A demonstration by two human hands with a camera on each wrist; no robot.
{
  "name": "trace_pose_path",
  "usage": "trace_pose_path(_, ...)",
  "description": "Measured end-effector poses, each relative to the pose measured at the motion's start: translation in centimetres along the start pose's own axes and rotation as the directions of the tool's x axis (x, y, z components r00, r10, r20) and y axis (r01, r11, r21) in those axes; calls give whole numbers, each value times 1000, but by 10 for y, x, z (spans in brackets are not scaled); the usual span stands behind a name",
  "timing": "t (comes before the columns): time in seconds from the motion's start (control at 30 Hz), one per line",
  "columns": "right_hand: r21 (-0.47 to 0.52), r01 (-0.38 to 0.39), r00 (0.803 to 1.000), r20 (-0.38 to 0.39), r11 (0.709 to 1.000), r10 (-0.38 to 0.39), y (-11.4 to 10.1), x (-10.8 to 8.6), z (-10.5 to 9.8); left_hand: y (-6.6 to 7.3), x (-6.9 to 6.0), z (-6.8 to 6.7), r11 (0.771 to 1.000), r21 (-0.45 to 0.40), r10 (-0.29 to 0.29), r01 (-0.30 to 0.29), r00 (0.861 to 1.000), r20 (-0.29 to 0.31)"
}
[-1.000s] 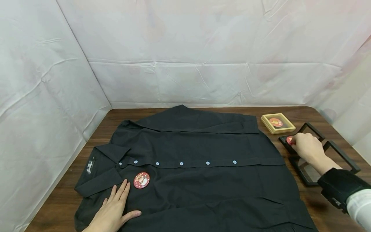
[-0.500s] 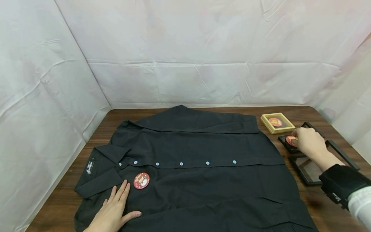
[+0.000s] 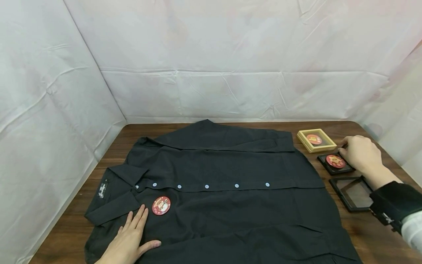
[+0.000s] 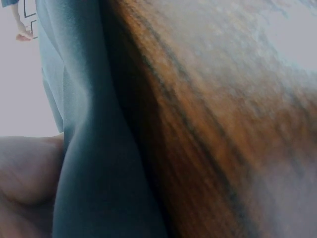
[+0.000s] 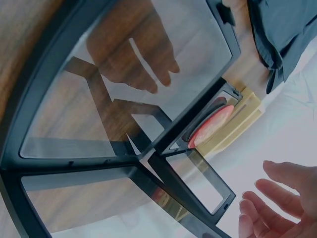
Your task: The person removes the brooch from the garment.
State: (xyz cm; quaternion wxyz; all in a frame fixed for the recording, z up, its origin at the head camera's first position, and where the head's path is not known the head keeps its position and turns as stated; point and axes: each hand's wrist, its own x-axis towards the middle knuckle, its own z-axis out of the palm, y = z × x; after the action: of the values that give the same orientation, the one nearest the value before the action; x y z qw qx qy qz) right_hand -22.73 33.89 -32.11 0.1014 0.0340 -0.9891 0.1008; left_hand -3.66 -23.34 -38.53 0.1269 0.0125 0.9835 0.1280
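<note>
Head view: your left hand [image 3: 128,235] flat on shirt [image 3: 224,167], right hand [image 3: 364,154] empty; right badge [image 3: 335,161] seems light, stiff, best pinched edgewise.

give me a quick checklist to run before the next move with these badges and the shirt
1. Left hand flat on the black shirt: ok, palm down, fingers straight.
2. Right hand free: ok, nothing seen in its grasp.
3. Small black case open: ok, its lid stands raised in the right wrist view.
4. Star badge still to be taken out: ok, it lies face up in that case.
5. Yellow case open: not ok, it looks shut.
6. Shirt badge fastened: cannot tell, its back is hidden.
</note>
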Motion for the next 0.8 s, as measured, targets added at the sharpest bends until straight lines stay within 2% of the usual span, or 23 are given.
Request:
trace_pose_path(0.2, -21, -28, 1000, -9, 999, 28, 6, 2, -5, 0, 0, 0, 1000, -4, 2, -2, 1000, -3)
trace_pose_path(0.5, -2, -65, 998, -24, 998, 65, 19, 4, -9, 0, -1, 0, 1000, -13, -1, 1, 1000, 0)
trace_pose_path(0.8, 16, -137, 990, 36, 990, 136, 30, 7, -10, 1, 0, 0, 1000, -16, -9, 9, 1000, 10)
